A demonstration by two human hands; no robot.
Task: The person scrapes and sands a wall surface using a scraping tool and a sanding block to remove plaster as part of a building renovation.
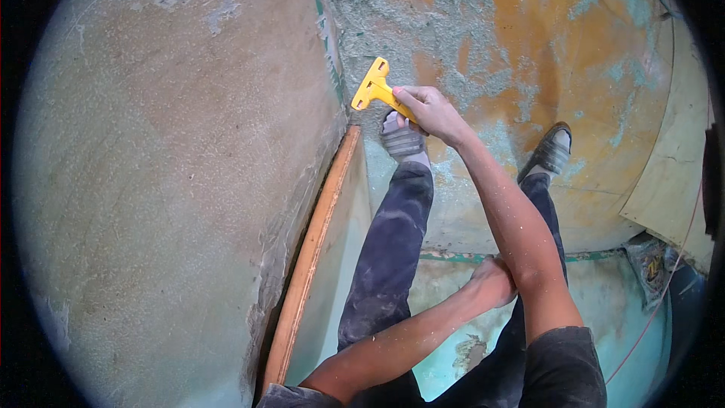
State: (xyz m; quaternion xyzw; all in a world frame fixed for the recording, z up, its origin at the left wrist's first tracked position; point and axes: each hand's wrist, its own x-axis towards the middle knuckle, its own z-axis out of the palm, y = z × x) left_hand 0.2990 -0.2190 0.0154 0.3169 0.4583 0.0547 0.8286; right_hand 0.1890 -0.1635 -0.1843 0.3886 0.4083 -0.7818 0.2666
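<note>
My right hand (432, 112) is closed around the handle of a yellow scraper (370, 89). Its wide T-shaped head points up and to the left, near the corner where the wall meets the debris-strewn surface. My left hand (495, 282) sits lower, tucked against the underside of my right arm near the elbow. The right arm covers its fingers, so I cannot see whether they hold anything. Below the scraper is my left foot in a grey striped slipper (402, 140); my other slipper (551, 153) stands farther right.
A rough, plastered wall (166, 166) fills the left side, with a long wooden strip (313, 257) along its lower edge. Grey-green scrapings (468, 38) lie over the orange surface ahead. At the right are a pale board (672, 174), a crumpled bag (648, 266) and a thin red cord (664, 287).
</note>
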